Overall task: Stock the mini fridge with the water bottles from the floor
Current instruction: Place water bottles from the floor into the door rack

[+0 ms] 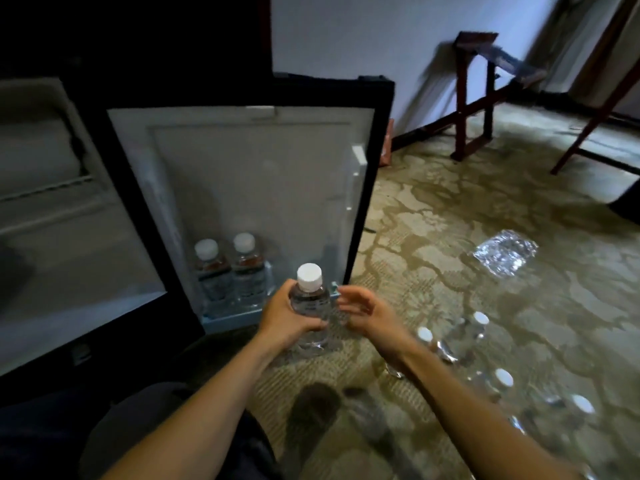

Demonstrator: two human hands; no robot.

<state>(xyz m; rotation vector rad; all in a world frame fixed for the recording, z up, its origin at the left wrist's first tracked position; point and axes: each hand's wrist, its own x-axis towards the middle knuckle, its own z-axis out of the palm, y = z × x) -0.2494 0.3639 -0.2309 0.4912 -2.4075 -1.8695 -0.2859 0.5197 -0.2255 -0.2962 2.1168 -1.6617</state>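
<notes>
1. The left hand (pixel 284 318) is wrapped around a clear plastic water bottle with a white screw cap (pixel 309 304), holding it upright just in front of the open fridge door.
2. The right hand (pixel 363 311) is beside the same bottle with its fingers spread and loosely curled, grasping nothing; whether the fingertips touch the bottle cannot be told.
3. The black mini fridge door with a white inner liner (pixel 249 174) stands swung wide open, and its pale blue bottom door shelf (pixel 235 315) carries two more white-capped clear water bottles (pixel 228 268), upright and side by side at the shelf's left end.
4. The fridge's pale interior (pixel 62 216) shows at the left, blurred.
5. On the patterned beige carpet floor (pixel 433 237), a group of white-capped clear bottles (pixel 485 365) stands to the right of the right forearm.
6. A crumpled sheet of clear plastic wrap (pixel 504 256) lies farther out on the floor, well apart from the bottles.
</notes>
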